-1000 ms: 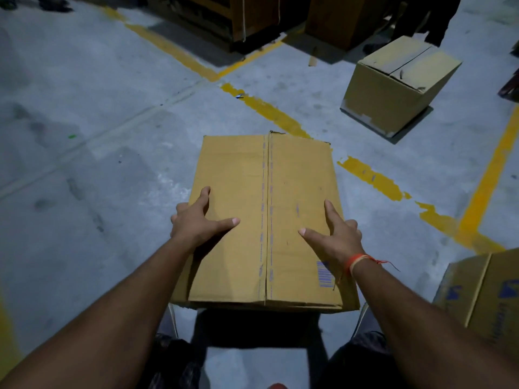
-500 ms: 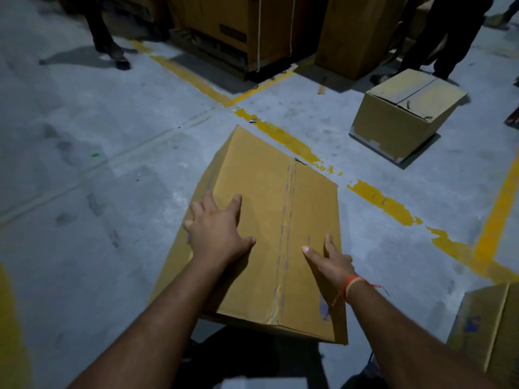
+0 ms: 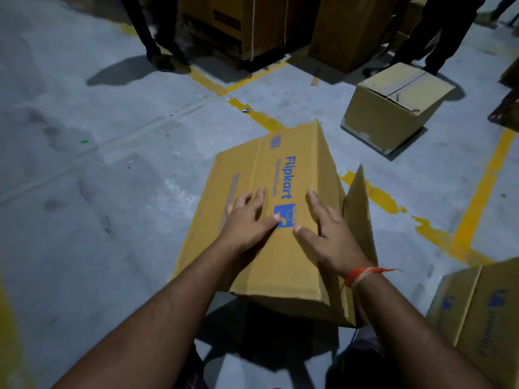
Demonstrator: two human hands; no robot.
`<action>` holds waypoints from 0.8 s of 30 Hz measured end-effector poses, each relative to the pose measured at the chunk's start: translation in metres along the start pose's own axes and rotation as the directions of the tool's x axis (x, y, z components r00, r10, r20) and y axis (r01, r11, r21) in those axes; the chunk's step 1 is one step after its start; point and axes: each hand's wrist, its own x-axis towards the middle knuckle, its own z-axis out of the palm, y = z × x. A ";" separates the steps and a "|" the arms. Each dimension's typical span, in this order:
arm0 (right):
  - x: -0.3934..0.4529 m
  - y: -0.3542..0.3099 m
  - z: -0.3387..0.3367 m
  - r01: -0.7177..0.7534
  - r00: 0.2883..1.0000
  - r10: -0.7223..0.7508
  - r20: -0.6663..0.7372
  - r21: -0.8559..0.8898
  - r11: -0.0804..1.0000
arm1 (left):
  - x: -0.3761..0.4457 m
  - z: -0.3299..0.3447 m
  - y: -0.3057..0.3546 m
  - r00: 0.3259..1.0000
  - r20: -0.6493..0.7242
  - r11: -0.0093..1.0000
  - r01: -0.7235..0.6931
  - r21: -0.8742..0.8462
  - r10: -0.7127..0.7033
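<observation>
Pressing flat, both hands (image 3: 247, 223) (image 3: 331, 234) spread straight fingers on the carton (image 3: 283, 265), gripping nothing.

Left hand (image 3: 247, 220) and right hand (image 3: 328, 234) flat, fingers spread.

Small print (image 3: 276, 178) on the box (image 3: 280, 265) is too blurred to read.

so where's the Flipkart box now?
Head view, centre: the Flipkart box covers part of the yellow floor line, left hand and right hand flat on top; a plain carton beyond, right.
</observation>
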 end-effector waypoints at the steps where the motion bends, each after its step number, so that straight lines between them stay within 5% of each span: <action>1: 0.000 0.005 -0.008 -0.027 0.999 0.027 0.031 -0.002 1.000 | 0.004 0.000 -0.007 0.998 0.001 0.998 0.059 0.021 -0.059; 7: 0.009 0.058 -0.054 -0.169 0.985 0.168 0.029 0.040 0.985 | 0.019 -0.003 -0.041 0.960 -0.062 0.962 0.271 -0.014 -0.272; 9: 0.010 0.072 -0.063 -0.170 0.985 0.167 0.034 0.113 0.979 | 0.024 -0.006 -0.051 0.943 -0.071 0.917 0.296 -0.266 -0.325; 11: 0.009 0.084 -0.069 -0.185 0.983 0.181 0.040 0.186 0.965 | 0.029 -0.007 -0.057 0.947 0.086 0.760 0.300 -0.576 -0.308; 13: 0.010 0.092 -0.071 -0.201 0.979 0.199 0.032 0.221 0.954 | 0.029 -0.010 -0.058 0.949 0.230 0.643 0.314 -0.698 -0.215; 18: 0.018 0.087 -0.063 -0.184 0.983 0.177 0.051 0.281 0.942 | 0.029 -0.035 -0.055 0.959 0.234 0.579 0.284 -0.765 -0.161; 24: 0.032 0.045 -0.028 -0.085 0.995 0.059 0.082 0.370 0.925 | -0.006 -0.111 -0.041 0.988 0.033 0.636 0.122 -0.762 -0.151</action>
